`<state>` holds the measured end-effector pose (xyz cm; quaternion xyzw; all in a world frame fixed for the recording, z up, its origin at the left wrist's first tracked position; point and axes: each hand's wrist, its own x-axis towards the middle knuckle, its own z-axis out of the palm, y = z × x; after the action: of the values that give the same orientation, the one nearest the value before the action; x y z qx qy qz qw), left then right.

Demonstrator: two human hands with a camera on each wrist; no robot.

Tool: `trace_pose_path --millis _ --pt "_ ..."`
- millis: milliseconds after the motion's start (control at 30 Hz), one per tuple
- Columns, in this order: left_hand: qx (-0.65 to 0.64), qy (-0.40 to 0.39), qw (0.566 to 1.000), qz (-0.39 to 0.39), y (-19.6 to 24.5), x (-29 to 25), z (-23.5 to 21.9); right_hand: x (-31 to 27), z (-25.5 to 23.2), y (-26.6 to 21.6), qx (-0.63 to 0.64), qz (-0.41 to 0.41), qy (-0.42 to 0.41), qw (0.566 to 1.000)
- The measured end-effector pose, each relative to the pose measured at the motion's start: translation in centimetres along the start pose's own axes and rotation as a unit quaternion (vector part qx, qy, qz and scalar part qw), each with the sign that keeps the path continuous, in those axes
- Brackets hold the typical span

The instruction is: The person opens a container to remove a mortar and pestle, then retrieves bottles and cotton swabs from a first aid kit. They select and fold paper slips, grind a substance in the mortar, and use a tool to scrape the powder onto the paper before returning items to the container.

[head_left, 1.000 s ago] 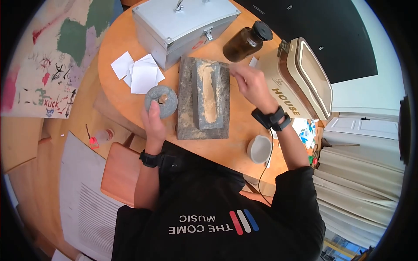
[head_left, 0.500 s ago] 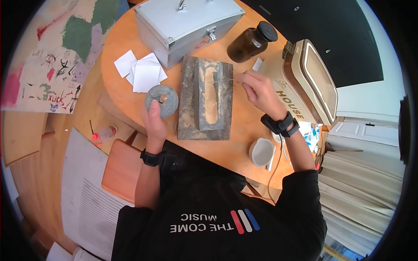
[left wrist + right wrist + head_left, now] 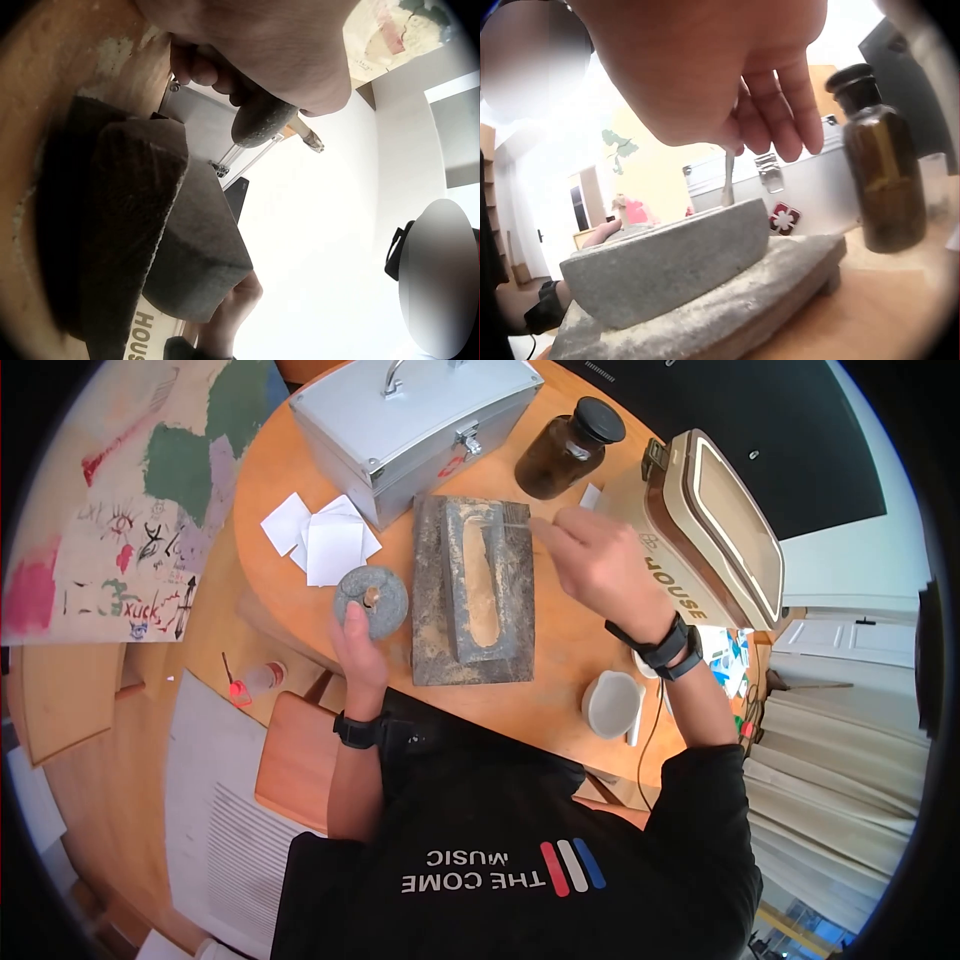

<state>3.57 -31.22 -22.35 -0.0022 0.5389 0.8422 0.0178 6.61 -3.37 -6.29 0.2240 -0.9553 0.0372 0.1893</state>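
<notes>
My left hand (image 3: 358, 655) holds a round grey stone wheel (image 3: 392, 600), thumb on its face and fingers behind. A short wooden axle (image 3: 309, 136) sticks out of the wheel's middle. To the right, my right hand (image 3: 612, 565) pinches a thin metal spatula (image 3: 729, 181), its lower end at the top edge of the stone grinding trough (image 3: 667, 262). Tan powder (image 3: 482, 585) lines the trough's long hollow, with more dusted on its rim. Under the trough is a dark, powder-dusted board (image 3: 428, 640).
Behind the board stands a silver case (image 3: 420, 455), with white paper squares (image 3: 335, 550) to its left. A brown glass jar (image 3: 560, 455) with a black lid and a cream box (image 3: 690, 550) stand at the right. A white mortar (image 3: 612, 705) sits near the table's front edge.
My right hand, pinching the spatula, has shifted slightly along the trough toward its far end since half a second ago. The left hand keeps holding the stone wheel beside the board.
</notes>
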Motion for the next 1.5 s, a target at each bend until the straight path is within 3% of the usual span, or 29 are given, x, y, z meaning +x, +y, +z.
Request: trace_pose_path --millis 67,167,300,400,500,533,633,733,833,933,1033,1300,1433,1500 --pt "-0.016 0.000 1.000 -0.002 0.0 0.0 0.1 0.5 -0.5 -1.9 -0.033 -0.053 -0.010 0.998" --pt "-0.013 -0.006 1.000 0.006 0.5 -0.2 0.3 -0.3 -1.7 -4.4 -0.027 -0.048 -0.093 0.994" --pt "0.004 -0.050 0.999 -0.009 0.3 -0.2 -0.4 1.7 -1.4 -3.7 -0.059 -0.039 -0.054 0.996" --pt "0.013 -0.038 0.999 -0.013 0.2 0.0 -0.5 -0.3 -1.5 -5.5 -0.013 -0.033 -0.102 0.994" --pt "0.025 -0.023 0.999 -0.004 0.2 -0.1 -0.3 1.2 -2.0 -5.3 -0.038 -0.023 -0.038 0.998" --pt "0.025 -0.020 0.999 0.003 0.6 -0.2 0.1 1.5 -1.3 -4.5 -0.065 0.017 -0.025 0.997" --pt "0.022 -0.021 0.999 0.017 0.9 -0.1 0.3 0.1 2.2 -0.8 0.102 0.138 0.107 0.979" --pt "0.033 -0.043 0.999 0.008 0.4 -0.1 -0.4 -2.0 5.4 1.2 0.316 0.348 0.064 0.880" --pt "0.033 -0.030 0.999 0.008 0.5 -0.2 -0.1 -2.5 6.8 1.5 0.407 0.356 0.055 0.840" --pt "0.032 -0.010 0.999 0.010 0.4 -0.3 0.0 -3.2 4.7 1.0 0.398 0.353 0.049 0.845" --pt "0.027 -0.012 1.000 0.007 0.3 -0.2 0.1 -2.6 4.1 2.3 0.323 0.348 0.073 0.877" --pt "0.024 -0.003 1.000 0.005 0.3 -0.2 0.3 -2.2 4.3 2.0 0.311 0.242 0.074 0.916" --pt "0.042 -0.018 0.999 0.002 0.5 -0.2 0.3 -1.2 5.4 1.9 0.302 0.204 0.107 0.925" --pt "0.042 -0.023 0.999 0.006 0.6 0.0 0.1 -2.0 5.1 1.8 0.321 0.222 0.075 0.918"
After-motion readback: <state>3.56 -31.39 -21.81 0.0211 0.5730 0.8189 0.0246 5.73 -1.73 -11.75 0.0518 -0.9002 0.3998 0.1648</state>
